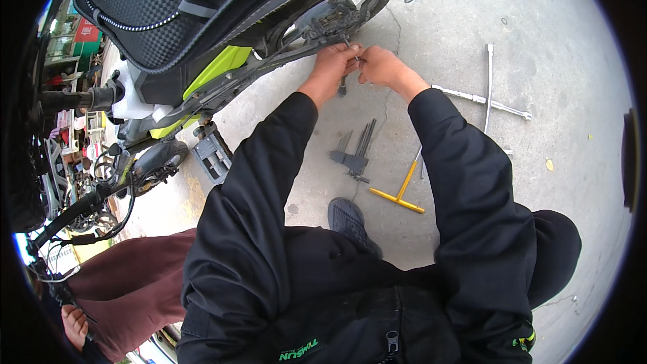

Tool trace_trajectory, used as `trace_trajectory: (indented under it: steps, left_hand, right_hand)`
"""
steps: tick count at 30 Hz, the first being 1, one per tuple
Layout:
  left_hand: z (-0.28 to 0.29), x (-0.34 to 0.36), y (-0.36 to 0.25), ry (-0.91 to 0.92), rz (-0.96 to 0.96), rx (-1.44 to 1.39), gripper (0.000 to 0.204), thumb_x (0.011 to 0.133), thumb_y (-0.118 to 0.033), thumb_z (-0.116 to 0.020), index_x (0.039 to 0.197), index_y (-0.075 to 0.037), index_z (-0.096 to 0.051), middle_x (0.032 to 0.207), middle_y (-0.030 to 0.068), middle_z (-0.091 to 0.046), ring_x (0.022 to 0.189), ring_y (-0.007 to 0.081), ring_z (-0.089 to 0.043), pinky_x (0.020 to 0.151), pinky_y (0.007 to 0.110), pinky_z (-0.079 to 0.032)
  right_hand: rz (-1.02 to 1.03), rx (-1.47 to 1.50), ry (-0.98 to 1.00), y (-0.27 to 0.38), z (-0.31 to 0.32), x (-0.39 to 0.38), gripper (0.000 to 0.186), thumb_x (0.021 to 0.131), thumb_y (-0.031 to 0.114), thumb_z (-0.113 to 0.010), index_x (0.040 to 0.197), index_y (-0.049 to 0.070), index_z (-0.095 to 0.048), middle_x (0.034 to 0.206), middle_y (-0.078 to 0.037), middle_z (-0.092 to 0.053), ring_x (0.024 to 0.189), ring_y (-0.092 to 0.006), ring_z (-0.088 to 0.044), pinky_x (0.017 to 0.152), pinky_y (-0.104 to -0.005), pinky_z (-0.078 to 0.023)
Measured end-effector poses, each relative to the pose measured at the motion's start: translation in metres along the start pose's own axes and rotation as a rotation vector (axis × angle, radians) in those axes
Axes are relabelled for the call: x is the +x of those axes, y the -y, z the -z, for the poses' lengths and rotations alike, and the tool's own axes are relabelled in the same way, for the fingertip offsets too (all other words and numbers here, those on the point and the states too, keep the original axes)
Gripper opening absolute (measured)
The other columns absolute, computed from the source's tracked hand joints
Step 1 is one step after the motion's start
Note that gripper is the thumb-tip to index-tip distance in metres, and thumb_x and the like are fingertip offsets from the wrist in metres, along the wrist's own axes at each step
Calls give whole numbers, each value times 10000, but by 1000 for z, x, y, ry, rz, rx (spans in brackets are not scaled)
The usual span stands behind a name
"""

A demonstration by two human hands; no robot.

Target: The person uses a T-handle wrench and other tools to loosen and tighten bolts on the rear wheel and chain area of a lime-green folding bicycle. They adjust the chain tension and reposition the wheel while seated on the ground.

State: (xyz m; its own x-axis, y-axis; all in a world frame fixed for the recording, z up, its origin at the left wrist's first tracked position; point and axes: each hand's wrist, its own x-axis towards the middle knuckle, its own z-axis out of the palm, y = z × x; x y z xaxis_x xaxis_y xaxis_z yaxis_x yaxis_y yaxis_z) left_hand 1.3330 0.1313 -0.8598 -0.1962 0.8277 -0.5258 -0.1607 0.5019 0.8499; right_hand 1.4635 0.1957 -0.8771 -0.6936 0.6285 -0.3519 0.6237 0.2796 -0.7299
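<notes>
Hands at the rear wheel of a lime-green and black two-wheeler. Left hand (331,62) and right hand (379,64) are close together, knuckles almost touching, both just below the wheel hub (330,21). Between them a small metal tool (353,54) shows; the fingers of both hands are curled tight around it, though which hand carries the grip I cannot tell. A dark shaft hangs down under my left hand, partly hidden.

Wheel (340,10) sits at the far edge of the concrete floor (559,40), under the black textured seat (155,7). Green body panel (219,67) runs left from the hub area.

On the floor, between my forearms: a folding set of hex keys (356,152), fanned open, dark metal. Just right of it, a yellow T-handle wrench (401,192), its shaft running up toward my right sleeve. Farther right, well apart from the hands, a silver cross wrench (486,98) lies flat. A pedal (212,152) shows near my left elbow.

My shoe (350,219) rests on the floor below the hex keys. Both sleeves black.

At the lower left edge, another person's maroon trouser leg (128,283) and bare foot (73,323), beside a bicycle handlebar (71,212).
</notes>
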Motion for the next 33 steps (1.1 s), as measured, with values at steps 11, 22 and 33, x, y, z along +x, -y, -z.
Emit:
trace_trajectory:
  steps: [11, 22, 33]
  left_hand:
    - [1, 4, 3, -54, 16, 156, 234, 964, -244, -582, 1089, -58, -650, 1006, 17, -676, 915, 93, -622, 870, 262, -484]
    - [-1, -1, 0, -77, 6, 116, 191, 960, -221, -590, 1022, -60, -674, 929, 20, -701, 815, 81, -610, 805, 235, -479]
    - [-2, -1, 0, -26, 19, -124, 197, 961, -221, -587, 1050, -65, -668, 977, 18, -706, 850, 76, -611, 762, 239, -481]
  right_hand:
    - [-120, -118, -256, 4, -8, -15, 185, 837, 212, -653, 983, 133, -734, 874, -111, -722, 808, -264, -693, 736, -388, -533]
    - [-142, -142, -271, 10, 3, -20, 166, 873, 169, -611, 898, 45, -719, 859, -128, -718, 849, -251, -703, 735, -384, -526]
    - [-57, 95, -53, -6, 3, -8, 166, 881, 208, -611, 888, 96, -734, 811, -96, -714, 804, -251, -698, 748, -393, -532]
